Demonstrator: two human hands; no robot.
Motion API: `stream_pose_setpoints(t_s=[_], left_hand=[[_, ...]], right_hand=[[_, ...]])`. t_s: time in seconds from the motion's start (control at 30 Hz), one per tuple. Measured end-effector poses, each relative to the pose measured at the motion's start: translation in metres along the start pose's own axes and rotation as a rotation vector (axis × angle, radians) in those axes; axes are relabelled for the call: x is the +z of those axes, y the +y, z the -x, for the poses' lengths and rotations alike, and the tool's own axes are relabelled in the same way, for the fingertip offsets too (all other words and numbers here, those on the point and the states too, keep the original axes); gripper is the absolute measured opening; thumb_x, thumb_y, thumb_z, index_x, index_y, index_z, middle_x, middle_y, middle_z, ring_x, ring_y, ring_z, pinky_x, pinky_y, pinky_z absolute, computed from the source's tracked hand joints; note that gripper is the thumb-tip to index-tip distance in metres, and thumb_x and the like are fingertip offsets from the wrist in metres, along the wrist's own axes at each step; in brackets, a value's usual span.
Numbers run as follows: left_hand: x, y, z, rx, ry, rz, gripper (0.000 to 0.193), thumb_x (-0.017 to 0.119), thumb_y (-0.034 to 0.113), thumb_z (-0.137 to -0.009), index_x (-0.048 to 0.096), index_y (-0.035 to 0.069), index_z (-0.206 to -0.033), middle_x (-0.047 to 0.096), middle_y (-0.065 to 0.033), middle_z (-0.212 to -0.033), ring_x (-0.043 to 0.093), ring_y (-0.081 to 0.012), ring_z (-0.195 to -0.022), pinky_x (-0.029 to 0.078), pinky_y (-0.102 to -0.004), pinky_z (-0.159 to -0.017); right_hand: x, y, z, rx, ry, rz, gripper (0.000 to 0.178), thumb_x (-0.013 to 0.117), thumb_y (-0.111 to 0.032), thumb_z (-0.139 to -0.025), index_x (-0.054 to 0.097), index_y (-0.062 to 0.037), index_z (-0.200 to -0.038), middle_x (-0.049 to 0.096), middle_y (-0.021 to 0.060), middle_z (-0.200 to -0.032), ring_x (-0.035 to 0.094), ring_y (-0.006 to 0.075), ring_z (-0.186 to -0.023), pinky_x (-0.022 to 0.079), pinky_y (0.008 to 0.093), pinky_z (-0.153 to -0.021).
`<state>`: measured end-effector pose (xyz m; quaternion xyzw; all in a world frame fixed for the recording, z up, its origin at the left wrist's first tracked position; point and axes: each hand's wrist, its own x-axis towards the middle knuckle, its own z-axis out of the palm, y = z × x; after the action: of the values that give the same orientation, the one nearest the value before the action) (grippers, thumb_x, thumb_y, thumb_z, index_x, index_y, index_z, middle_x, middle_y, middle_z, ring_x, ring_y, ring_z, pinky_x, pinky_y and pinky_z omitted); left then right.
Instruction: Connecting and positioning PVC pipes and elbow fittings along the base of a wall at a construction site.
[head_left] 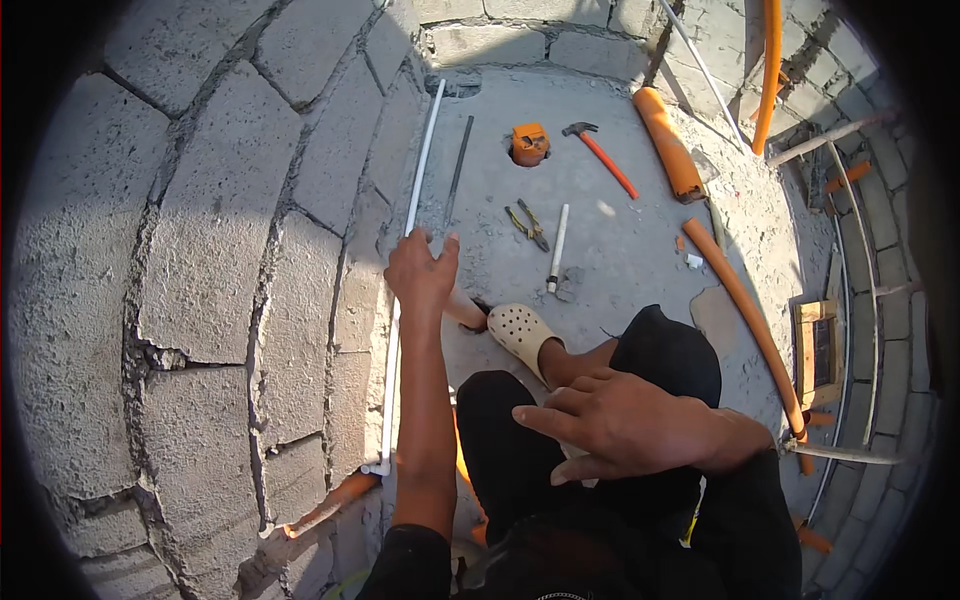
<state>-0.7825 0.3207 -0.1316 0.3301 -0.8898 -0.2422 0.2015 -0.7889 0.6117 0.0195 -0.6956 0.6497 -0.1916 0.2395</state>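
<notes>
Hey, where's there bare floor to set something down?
A good bare patch of floor lies between the short white pipe and long orange pipe, this side of the claw hammer. A smaller one separates the dark rod from the orange fitting. It's crowded around your left hand, the long white pipe and beige clog.

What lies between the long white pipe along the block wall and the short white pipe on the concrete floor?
The head view shows a thin dark rod and pliers with green-and-black handles between the long pipe and the short pipe.
</notes>
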Motion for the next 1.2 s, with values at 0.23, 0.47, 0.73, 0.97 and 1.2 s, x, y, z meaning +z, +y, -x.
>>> stream_pose_setpoints(t_s=[0.23, 0.47, 0.73, 0.97, 1.2], left_hand=[[0.027, -0.026, -0.012, -0.098, -0.173, -0.212, 0.056, 0.063, 0.053, -0.082, 0.069, 0.000, -0.100, 0.070, -0.0241, -0.098, 0.067, -0.0410, -0.096, 0.051, -0.0483, -0.082], [0.036, -0.045, -0.029, -0.103, -0.228, -0.284, 0.057, 0.064, 0.055, -0.080, 0.070, 0.002, -0.098, 0.069, -0.0244, -0.100, 0.066, -0.0420, -0.099, 0.051, -0.0495, -0.085], [0.031, -0.061, -0.029, -0.128, -0.179, -0.276, 0.053, 0.067, 0.054, -0.078, 0.069, 0.003, -0.093, 0.070, -0.0220, -0.093, 0.067, -0.0415, -0.092, 0.052, -0.0485, -0.080], [0.021, -0.063, -0.007, -0.192, -0.114, -0.282, 0.049, 0.068, 0.052, -0.079, 0.069, 0.005, -0.096, 0.071, -0.0173, -0.088, 0.068, -0.0378, -0.086, 0.052, -0.0467, -0.077], [0.004, -0.092, 0.007, -0.179, -0.021, -0.173, 0.040, 0.074, 0.043, -0.078, 0.071, 0.005, -0.090, 0.070, -0.0124, -0.078, 0.068, -0.0272, -0.073, 0.052, -0.0375, -0.070]], right_hand=[[-0.005, 0.007, 0.007, 0.297, -0.096, -0.009, 0.069, 0.066, -0.044, -0.088, 0.046, 0.0002, -0.137, 0.064, 0.0191, -0.095, 0.065, 0.0358, -0.092, 0.051, 0.0425, -0.079], [0.002, -0.013, -0.003, 0.219, -0.133, 0.151, 0.061, 0.069, -0.043, -0.086, 0.052, -0.0018, -0.128, 0.066, 0.0177, -0.095, 0.067, 0.0352, -0.088, 0.052, 0.0453, -0.075], [0.043, -0.021, -0.051, -0.091, -0.233, 0.193, 0.049, 0.073, -0.036, -0.078, 0.060, -0.0038, -0.113, 0.068, 0.0108, -0.090, 0.067, 0.0281, -0.084, 0.045, 0.0403, -0.068], [0.059, 0.022, 0.001, 0.027, -0.378, 0.194, 0.049, 0.073, -0.036, -0.079, 0.060, -0.0027, -0.112, 0.067, 0.0132, -0.091, 0.068, 0.0294, -0.083, 0.048, 0.0431, -0.068], [0.058, -0.002, 0.035, -0.019, -0.059, 0.239, 0.044, 0.055, -0.024, -0.088, 0.057, 0.0002, -0.125, 0.066, 0.0183, -0.090, 0.066, 0.0309, -0.080, 0.049, 0.0479, -0.071]])
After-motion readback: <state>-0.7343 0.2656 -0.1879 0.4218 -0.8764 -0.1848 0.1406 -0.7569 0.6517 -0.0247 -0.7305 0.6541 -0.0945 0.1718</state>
